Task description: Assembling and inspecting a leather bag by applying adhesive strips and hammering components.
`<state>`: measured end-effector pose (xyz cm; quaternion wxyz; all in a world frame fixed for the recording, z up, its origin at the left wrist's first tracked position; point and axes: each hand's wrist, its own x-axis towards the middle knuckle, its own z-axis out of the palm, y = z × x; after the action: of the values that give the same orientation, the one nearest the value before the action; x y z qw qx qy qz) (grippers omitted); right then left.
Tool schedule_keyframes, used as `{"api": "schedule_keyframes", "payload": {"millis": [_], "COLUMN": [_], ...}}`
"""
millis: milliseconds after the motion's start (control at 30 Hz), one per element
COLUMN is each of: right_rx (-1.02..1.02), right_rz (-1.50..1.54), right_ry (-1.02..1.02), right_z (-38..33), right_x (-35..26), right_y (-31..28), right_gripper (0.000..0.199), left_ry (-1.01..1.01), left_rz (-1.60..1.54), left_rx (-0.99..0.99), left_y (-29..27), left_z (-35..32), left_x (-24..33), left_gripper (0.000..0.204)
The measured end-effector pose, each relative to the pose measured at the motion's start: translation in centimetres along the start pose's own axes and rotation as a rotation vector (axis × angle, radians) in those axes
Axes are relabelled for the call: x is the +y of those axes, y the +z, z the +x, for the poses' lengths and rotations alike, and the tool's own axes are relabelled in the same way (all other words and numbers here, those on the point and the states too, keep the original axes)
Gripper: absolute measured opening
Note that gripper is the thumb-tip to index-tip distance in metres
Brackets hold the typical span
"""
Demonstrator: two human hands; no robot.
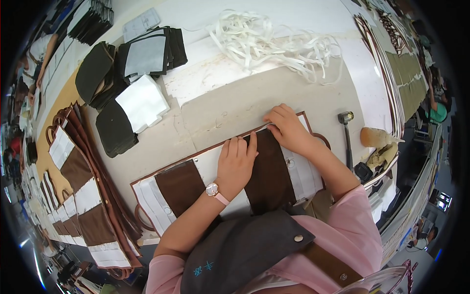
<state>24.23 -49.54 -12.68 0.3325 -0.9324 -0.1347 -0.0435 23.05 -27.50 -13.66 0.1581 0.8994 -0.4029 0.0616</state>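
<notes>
— Two hands, left hand [236,161] and right hand [290,130], lie open and flat on the brown panel [269,169] on the table [215,115].
— It looks soft, light; best pinched at its edges.

Packages, labels and signs do not show clearly anywhere around the work. The one likely screen is a small, bright bluish-white rectangular monitor [443,198] at the far right edge, well apart from the surface and too small to read.

Brown-and-white panel [274,171] part hidden under both hands; stacked panels [83,196] cut off at left rim
</notes>
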Motion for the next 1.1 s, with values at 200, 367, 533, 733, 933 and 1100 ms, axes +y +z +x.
{"api": "schedule_keyframes", "payload": {"millis": [200,367,533,733,933,1100], "right_rx": [-0.144,-0.288,-0.300,0.004,-0.078,-0.061], "right_rz": [-0.024,-0.032,-0.105,-0.057,-0.096,-0.248], "right_ry": [-0.008,-0.009,-0.007,-0.154,-0.232,-0.305], "right_z": [1.1,2.5,2.3,-0.4,-1.1,-1.1], "right_x": [0.4,0.7,0.5,0.7,1.7,1.2], "right_y": [-0.2,-0.9,-0.6,0.3,-0.4,-0.8], "right_gripper": [0.013,0.008,0.010,0.015,0.026,0.022], "left_ry": [0.009,-0.038,-0.043,-0.044,0.000,-0.020], "left_rz": [0.009,0.016,0.118,0.162,0.246,0.131], "left_rx": [0.007,-0.076,-0.238,-0.238,-0.174,-0.108], "left_y": [-0.3,-0.2,-0.6,-0.4,0.0,-0.4], "left_z": [0.8,1.6,2.6,2.4,1.3,0.8], "left_x": [0.1,0.7,1.1,1.5,1.5,0.7], "left_gripper": [0.054,0.051,0.052,0.057,0.056,0.053]}}
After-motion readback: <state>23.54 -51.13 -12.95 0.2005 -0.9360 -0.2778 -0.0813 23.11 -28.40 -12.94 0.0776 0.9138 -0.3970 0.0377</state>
